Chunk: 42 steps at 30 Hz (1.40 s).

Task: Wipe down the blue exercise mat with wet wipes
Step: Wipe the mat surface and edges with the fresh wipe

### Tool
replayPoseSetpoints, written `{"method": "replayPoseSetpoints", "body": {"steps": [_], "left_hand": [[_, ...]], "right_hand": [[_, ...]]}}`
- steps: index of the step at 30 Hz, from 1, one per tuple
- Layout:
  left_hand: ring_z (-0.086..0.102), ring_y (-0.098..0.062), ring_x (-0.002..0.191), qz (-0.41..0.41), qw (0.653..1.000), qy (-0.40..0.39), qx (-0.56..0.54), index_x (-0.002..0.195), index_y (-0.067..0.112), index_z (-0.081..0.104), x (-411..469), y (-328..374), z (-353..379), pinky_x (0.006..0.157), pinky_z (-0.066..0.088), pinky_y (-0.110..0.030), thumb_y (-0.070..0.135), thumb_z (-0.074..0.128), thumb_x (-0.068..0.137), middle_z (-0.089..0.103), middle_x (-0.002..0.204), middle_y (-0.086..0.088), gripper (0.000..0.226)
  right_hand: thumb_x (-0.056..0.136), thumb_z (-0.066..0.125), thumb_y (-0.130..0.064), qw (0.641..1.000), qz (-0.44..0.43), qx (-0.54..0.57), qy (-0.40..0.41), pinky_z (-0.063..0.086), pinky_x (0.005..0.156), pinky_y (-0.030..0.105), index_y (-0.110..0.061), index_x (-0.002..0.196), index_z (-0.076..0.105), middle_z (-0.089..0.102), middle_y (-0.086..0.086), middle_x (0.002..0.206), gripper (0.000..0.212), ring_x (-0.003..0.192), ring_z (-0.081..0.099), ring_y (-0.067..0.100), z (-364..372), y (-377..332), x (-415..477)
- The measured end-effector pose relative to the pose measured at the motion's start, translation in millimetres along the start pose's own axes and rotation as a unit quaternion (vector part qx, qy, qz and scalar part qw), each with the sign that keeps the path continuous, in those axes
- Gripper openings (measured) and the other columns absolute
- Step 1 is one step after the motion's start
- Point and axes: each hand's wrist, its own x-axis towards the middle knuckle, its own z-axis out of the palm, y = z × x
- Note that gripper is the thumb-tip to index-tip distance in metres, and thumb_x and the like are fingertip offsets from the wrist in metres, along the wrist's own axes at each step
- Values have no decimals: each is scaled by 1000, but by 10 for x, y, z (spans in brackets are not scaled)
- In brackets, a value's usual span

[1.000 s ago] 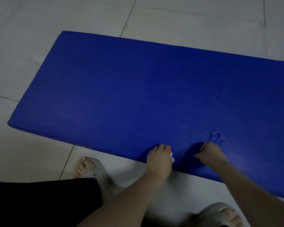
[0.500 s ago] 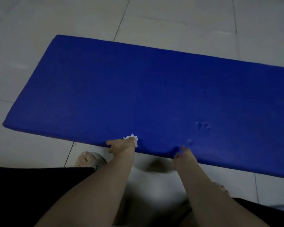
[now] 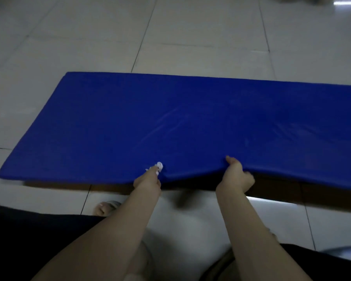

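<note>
The blue exercise mat (image 3: 190, 118) lies spread across the pale tiled floor (image 3: 190, 27), running from the left of the head view out past the right edge. Its far edge rests flat, while the middle of its near edge is raised off the tiles, with a dark shadow beneath.

The left hand (image 3: 148, 180) is closed at that near edge, pinching a crumpled white wet wipe (image 3: 159, 166) against the mat's top. The right hand (image 3: 236, 177), a little to the right, grasps the same edge, thumb on top and fingers curled under.

Judging by this two-handed hold, the person is probably lifting the edge to shift or turn the mat, or to reach its rim and underside. The wipe is kept in hand so wiping can go on.

The mat looks like thick, soft foam with a smooth skin. It bends in a gentle wave between the hands and dips where it is pinched. Faint glossy streaks cross its middle, possibly moisture. The tiles are smooth and slightly reflective, with thin dark joints. A sandalled foot (image 3: 105, 206) and dark clothing (image 3: 28, 240) show at the near side.
</note>
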Motion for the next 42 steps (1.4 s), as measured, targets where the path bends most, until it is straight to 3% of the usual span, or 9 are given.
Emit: {"method": "replayPoseSetpoints", "body": {"steps": [3, 11, 16, 20, 25, 30, 35, 38, 42], "left_hand": [[67, 0, 72, 91, 989, -21, 116, 103, 14, 72, -307, 21, 111, 61, 51, -18, 16, 84, 81, 77, 97, 5, 26], [57, -8, 76, 1, 973, -181, 141, 101, 24, 70, -1029, -795, 933, 53, 46, -20, 29, 87, 78, 67, 90, 8, 29], [66, -21, 88, -55, 961, -170, 211, 111, 13, 66, -1191, -1988, 1378, 57, 55, -28, 25, 93, 70, 66, 107, -7, 51], [71, -33, 93, -78, 955, -134, 254, 104, 5, 58, -1043, -2723, 1299, 78, 61, -44, 20, 93, 68, 69, 108, -16, 53], [66, -16, 78, -144, 941, -120, 281, 97, 11, 60, -521, -2931, 714, 69, 56, -27, 24, 76, 89, 68, 126, -16, 22], [72, -32, 93, -150, 920, -85, 353, 116, 8, 66, 115, -3091, 252, 87, 59, -46, 47, 102, 25, 73, 109, -13, 106], [69, -27, 88, -237, 879, -162, 382, 110, 5, 71, -184, -2616, 340, 83, 56, -36, 47, 62, 95, 74, 93, -13, 45], [68, -25, 67, -125, 774, -177, 596, 97, 4, 69, -133, -2177, 315, 64, 59, -34, 40, 64, 96, 71, 76, -12, 36], [68, -27, 81, 252, 468, -109, 840, 83, 11, 68, 111, -1164, 186, 75, 58, -37, 36, 69, 86, 72, 83, -6, 25]], "right_hand": [[73, 83, -11, 990, -116, -31, -77, 53, 85, 34, -21, 91, 60, 67, 1, 105, 31, 87, 65, 15, 102, -336, -116], [77, 81, -18, 954, -291, -12, -69, 57, 79, 27, -21, 83, 58, 69, 1, 98, 23, 85, 70, 11, -103, -1744, 21], [86, 75, -34, 989, -121, 73, 35, 56, 60, 28, -16, 107, 61, 69, 4, 101, 31, 73, 65, 14, -693, -1737, 1063], [90, 72, -30, 996, 56, -34, -64, 60, 65, 42, -5, 113, 65, 71, 15, 104, 35, 81, 70, 31, -868, -1089, 1675], [92, 71, -29, 961, 129, -238, -51, 60, 68, 51, -5, 121, 62, 71, 23, 106, 39, 89, 71, 40, -1229, -640, 2168], [91, 59, -54, 877, 2, -480, 18, 62, 74, 49, -5, 85, 51, 66, 13, 79, 49, 69, 68, 30, -1416, -412, 1857], [77, 71, -63, 860, -93, -501, -42, 50, 55, 33, -5, 94, 56, 63, 9, 79, 62, 73, 66, 30, -1247, -147, 1862], [72, 79, -44, 812, -96, -568, -92, 36, 48, 27, -9, 79, 56, 56, 3, 65, 42, 63, 58, 25, -1102, 65, 1864], [74, 76, -23, 839, -85, -533, -69, 38, 47, 25, -10, 73, 54, 57, 4, 61, 26, 55, 55, 22, -930, 285, 1800]]}}
